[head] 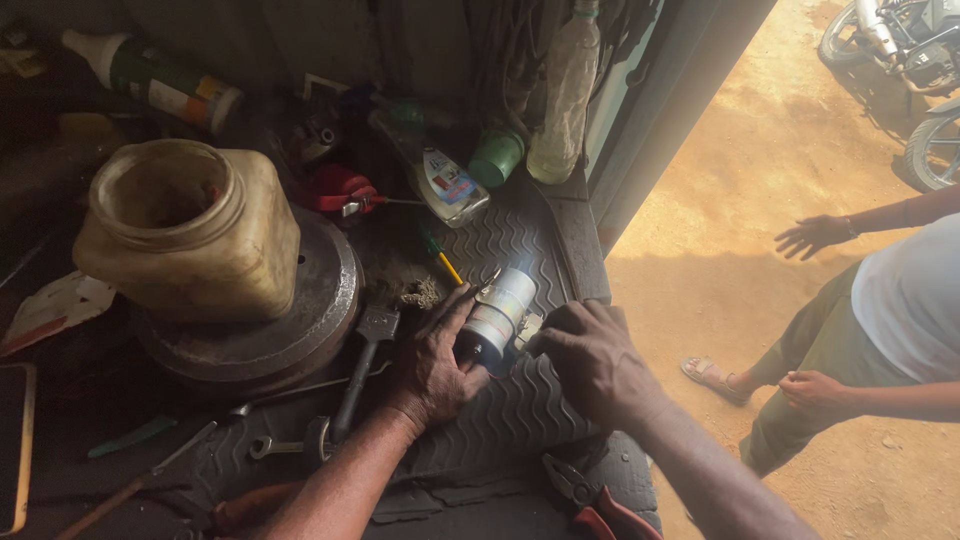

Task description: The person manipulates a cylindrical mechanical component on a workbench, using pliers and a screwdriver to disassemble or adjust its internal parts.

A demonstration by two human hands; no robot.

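A small silver metal cylinder [498, 312], like a motor body, lies on a ribbed black rubber mat [520, 240]. My left hand [432, 358] grips its dark lower end from the left. On the cylinder's right side my right hand [590, 355] is curled shut, pinching a small part [528, 328] fixed there. What the fingertips hold is too small to make out.
A yellowed plastic jar [190, 230] stands on a metal disc [310, 320]. Wrenches [340, 400], red-handled pliers [595, 505], a yellow-tipped screwdriver [446, 264] and bottles [450, 185] lie around. Another person [890, 330] stands at right on the dirt, with motorcycles [915, 60] beyond.
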